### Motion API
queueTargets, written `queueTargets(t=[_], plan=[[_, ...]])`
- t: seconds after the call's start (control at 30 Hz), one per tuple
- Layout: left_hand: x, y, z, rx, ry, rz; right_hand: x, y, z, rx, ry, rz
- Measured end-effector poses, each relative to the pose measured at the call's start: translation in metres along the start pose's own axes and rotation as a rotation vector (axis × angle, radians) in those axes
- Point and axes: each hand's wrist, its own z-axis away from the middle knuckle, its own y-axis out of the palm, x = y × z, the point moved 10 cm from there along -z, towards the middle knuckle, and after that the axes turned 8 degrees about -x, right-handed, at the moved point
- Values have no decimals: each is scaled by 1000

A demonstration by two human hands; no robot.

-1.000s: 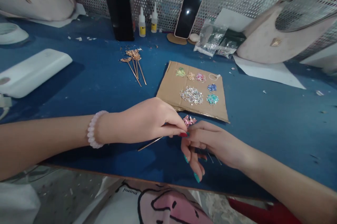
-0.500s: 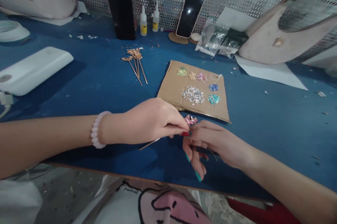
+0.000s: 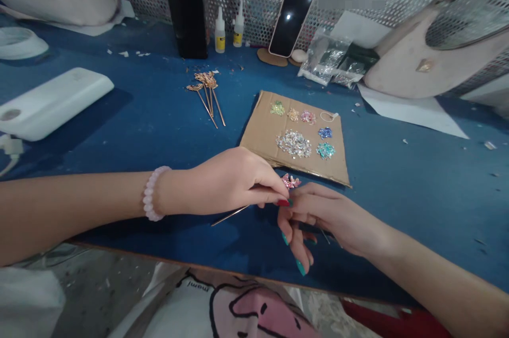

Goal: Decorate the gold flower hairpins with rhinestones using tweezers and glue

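blue table [image 3: 159, 131]; fingers [image 3: 271, 179] hold hairpin [image 3: 293, 181]

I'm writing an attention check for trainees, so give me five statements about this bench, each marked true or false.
1. The left hand has a beaded bracelet at its wrist. True.
2. The largest heap on the cardboard is dark blue. False: it is the silvery heap.
3. Two bottles with yellow labels stand upright. True.
4. The gold-coloured pins lie on the cardboard. False: the pins lie on the blue table, left of the cardboard.
5. A pink ornament shows beside the left hand. True.
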Motion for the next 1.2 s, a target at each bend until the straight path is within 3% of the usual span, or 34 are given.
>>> queueTargets(t=[0.7,1.0,1.1,1.2], plan=[[0,-3,1,-74,5,-49,2,0,-2,56,-35,-78],[-17,-3,11,-120,278,-405,9,-8,-5,51,-72,-148],[-16,-5,10,-135,255,-413,12,-7,-5,53,-111,-90],[-12,-11,8,-173,186,-356,13,-12,-7,-33,-141,-24]])
